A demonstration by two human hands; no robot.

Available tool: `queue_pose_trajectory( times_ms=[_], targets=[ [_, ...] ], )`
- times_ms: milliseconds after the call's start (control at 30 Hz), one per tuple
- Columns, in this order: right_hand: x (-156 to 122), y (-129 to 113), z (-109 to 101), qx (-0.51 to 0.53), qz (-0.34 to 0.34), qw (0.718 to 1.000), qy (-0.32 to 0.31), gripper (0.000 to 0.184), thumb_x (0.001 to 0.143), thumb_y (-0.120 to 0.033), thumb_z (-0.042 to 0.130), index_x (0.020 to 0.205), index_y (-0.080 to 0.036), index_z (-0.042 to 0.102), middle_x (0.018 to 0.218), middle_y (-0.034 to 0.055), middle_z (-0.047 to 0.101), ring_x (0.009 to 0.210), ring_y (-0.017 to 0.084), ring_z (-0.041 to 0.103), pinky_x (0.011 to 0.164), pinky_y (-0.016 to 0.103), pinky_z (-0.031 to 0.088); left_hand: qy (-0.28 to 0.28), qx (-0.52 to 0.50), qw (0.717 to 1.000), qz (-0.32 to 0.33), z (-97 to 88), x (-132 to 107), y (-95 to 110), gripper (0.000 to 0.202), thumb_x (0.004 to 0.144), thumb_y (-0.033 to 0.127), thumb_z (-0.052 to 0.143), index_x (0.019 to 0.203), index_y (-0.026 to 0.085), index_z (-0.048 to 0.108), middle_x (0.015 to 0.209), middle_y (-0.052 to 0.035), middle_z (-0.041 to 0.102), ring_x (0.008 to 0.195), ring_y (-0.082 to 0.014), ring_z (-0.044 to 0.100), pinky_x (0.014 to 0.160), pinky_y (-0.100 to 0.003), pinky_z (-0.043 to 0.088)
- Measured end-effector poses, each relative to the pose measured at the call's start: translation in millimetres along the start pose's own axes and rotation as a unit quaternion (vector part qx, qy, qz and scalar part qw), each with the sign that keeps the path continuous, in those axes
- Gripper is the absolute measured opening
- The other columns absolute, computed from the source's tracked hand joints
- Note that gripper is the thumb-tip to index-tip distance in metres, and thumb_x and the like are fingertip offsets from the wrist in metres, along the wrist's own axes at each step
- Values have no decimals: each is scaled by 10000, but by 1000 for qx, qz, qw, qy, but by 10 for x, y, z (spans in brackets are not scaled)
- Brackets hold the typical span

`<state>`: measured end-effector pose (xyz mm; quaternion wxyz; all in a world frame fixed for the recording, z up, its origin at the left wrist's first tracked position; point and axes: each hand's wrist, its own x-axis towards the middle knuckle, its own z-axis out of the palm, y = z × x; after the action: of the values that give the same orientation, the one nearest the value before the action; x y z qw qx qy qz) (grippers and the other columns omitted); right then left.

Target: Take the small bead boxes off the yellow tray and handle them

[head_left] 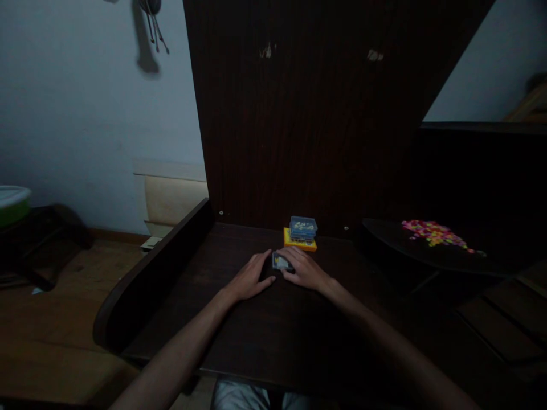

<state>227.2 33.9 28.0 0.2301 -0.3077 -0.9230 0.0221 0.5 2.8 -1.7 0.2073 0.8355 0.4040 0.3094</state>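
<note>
Our right hand (305, 270) curls loosely over the box (280, 262), pinning it to the bench (256, 341); our left hand (250, 276) lies open, empty, flat alongside, bracing.

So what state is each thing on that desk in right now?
Left hand: flat on the desk, empty.
Right hand: fingers laid on the small grey box.
Small grey box: lying between the hands; open or shut unclear.
Clear container: stacked on the yellow box, pale pieces inside.
Yellow box: lying flat.
Coloured bits: loose heap on the dark tray.
</note>
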Motion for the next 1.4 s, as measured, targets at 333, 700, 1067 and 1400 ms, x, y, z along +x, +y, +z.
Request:
queue_pose_trajectory(
  times_ms=[333,700,1067,1400],
  targets=[
    [-120,-56,342,39,-9,991,125,417,845,-251,557,1255,-178,558,1215,142,599,1113,272,562,971,442,493,10,-2,1000,-18,-12,-12,79,664,900,489,499,1447,169,302,1405,-163,454,1315,-274,420,1112,-460,369],
    [-178,-172,416,7,-59,984,168,404,834,-224,551,1227,-134,577,1185,139,637,1078,255,601,920,406,546,40,-53,998,2,-34,-22,99,408,850,394,621,1206,205,557,1191,-100,621,1125,-227,576,1010,-410,455],
    [-204,-182,515,-146,-118,967,173,441,830,-176,510,1253,-70,573,1155,193,672,1063,269,644,892,373,573,75,-276,950,-123,76,15,156,416,710,301,754,1075,157,618,1085,-88,686,1022,-212,643,960,-371,490],
    [-195,-192,560,-136,-128,953,239,411,855,-158,508,1245,-59,592,1095,193,702,1021,269,679,849,355,601,90,-358,916,-155,73,35,218,440,670,291,779,1055,153,618,1062,-86,692,1001,-206,643,946,-370,495]
  ],
)
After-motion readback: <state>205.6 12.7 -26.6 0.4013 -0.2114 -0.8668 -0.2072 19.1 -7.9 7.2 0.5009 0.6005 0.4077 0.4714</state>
